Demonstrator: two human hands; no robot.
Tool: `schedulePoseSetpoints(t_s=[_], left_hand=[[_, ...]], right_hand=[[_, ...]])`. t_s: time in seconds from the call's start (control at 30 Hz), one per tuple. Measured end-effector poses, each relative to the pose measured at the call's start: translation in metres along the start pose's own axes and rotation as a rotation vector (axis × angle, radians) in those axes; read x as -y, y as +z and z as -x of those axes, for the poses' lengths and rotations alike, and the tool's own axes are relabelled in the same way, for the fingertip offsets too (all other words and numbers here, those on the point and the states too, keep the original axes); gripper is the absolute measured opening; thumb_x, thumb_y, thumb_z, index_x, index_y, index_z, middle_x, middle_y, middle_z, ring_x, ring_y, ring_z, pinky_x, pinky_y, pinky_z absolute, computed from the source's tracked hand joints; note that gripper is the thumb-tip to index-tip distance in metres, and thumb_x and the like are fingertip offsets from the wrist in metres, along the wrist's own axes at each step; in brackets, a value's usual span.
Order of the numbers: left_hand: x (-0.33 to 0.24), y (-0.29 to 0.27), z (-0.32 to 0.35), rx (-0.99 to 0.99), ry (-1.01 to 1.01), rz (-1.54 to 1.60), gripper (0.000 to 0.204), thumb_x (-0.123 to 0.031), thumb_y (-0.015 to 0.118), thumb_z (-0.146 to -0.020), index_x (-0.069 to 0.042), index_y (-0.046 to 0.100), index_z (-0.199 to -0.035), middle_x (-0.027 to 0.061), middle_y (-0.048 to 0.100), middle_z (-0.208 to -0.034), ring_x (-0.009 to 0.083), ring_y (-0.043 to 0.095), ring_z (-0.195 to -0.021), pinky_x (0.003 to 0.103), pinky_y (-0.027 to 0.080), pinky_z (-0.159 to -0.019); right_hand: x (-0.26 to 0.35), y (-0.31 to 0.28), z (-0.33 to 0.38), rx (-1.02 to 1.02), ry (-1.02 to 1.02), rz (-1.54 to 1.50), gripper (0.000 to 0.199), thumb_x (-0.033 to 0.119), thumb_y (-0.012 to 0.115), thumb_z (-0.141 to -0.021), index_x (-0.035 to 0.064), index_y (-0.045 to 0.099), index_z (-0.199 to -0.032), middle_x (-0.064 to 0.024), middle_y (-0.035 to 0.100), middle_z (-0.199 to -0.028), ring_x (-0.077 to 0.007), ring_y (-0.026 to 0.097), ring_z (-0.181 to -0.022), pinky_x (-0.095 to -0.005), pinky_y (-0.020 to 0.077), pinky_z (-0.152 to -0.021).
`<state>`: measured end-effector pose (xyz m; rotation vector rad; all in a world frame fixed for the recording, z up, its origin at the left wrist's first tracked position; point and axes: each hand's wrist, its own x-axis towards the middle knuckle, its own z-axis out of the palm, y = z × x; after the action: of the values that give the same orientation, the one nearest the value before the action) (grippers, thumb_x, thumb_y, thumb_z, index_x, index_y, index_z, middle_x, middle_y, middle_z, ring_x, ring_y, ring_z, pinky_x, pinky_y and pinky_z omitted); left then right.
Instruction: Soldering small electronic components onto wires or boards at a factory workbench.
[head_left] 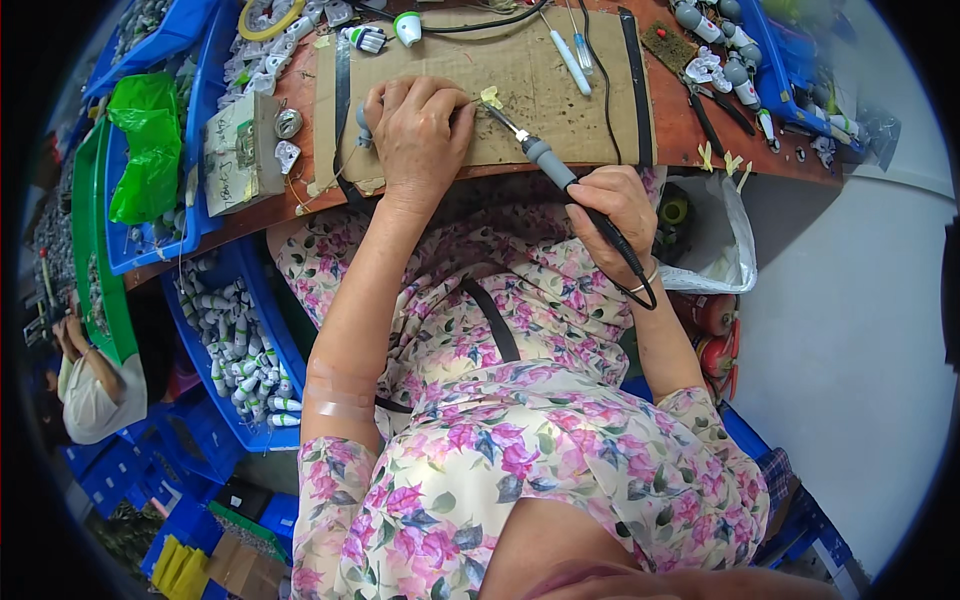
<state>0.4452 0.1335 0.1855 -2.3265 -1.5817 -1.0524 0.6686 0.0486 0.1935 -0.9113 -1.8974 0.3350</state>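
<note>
While hands (420, 135) solder, cardboard mat (560, 100) lies bare rightward

The left hand (418, 135) lies palm down, fingers curled and pinched (forearm stretched forward); the right hand (612, 215) is fisted in a pen-like grip, wrist bent

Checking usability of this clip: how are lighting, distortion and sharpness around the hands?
Head view: even soft light, no harsh glare; strong fisheye bending with black corners; left hand, right hand and soldering iron are sharp at centre; bins of parts near the rim look softer.
</note>
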Motion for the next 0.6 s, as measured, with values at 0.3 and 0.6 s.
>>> schedulePoseSetpoints(t_s=[0.3,0.6], left_hand=[[0.0001,-0.0001,-0.0003,-0.004,0.003,0.011,0.006,-0.018,0.072,-0.075,-0.015,0.067,-0.075,-0.0048,0.064,-0.087,0.0196,0.056,-0.092,0.035,0.034,-0.091],[-0.0004,0.0006,0.0003,-0.002,-0.005,0.020,0.006,-0.017,0.072,-0.073,-0.014,0.067,-0.074,-0.0043,0.063,-0.086,0.0191,0.055,-0.093,0.036,0.033,-0.093]], right_hand=[[0.0015,0.0009,-0.0020,0.008,-0.013,0.000,0.032,-0.006,0.071,-0.070,0.0033,0.062,-0.099,-0.0120,0.063,-0.088,-0.0284,0.060,-0.080,-0.0349,0.0484,-0.070],[-0.0005,-0.0020,-0.0001,-0.007,-0.013,0.003,0.030,-0.005,0.071,-0.073,0.0029,0.061,-0.100,-0.0124,0.063,-0.088,-0.0285,0.060,-0.080,-0.0355,0.0484,-0.070]])
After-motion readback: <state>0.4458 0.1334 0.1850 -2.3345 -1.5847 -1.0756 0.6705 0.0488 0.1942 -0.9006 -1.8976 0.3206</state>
